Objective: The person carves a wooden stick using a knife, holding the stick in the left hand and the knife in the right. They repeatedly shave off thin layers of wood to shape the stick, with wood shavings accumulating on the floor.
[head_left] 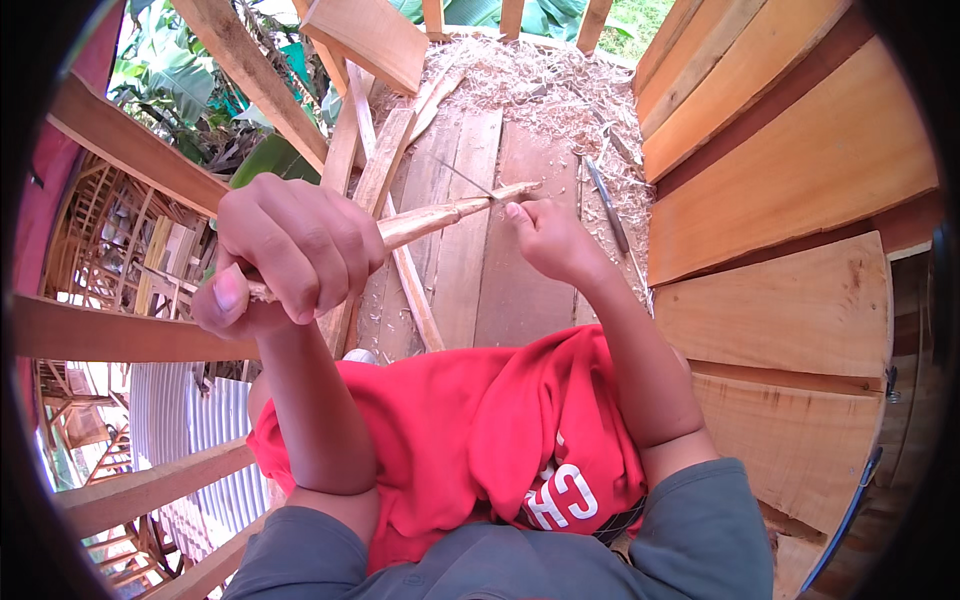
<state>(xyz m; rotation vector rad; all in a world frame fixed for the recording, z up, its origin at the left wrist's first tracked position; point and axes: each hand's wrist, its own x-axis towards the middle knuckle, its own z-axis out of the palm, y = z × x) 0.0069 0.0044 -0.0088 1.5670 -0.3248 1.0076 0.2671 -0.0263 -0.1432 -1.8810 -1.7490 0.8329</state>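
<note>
My left hand (295, 250) is wrapped round the near end of a pale, peeled wooden stick (430, 222), which slants away to the right. Closed low on the right, my right hand (552, 238) grips a knife whose thin blade (465, 178) points up and left. The blade crosses the stick close to its far end and seems to touch it there. My fingers hide the knife's handle. A red cloth (450, 420) lies over my lap.
Wood shavings (540, 85) cover the far end of the plank floor (530, 280). A dark, long-bladed tool (606, 205) lies on the floor to the right. Loose timber (385, 165) leans at the left, beside the open rail (120, 330). A board wall (790, 190) stands at the right.
</note>
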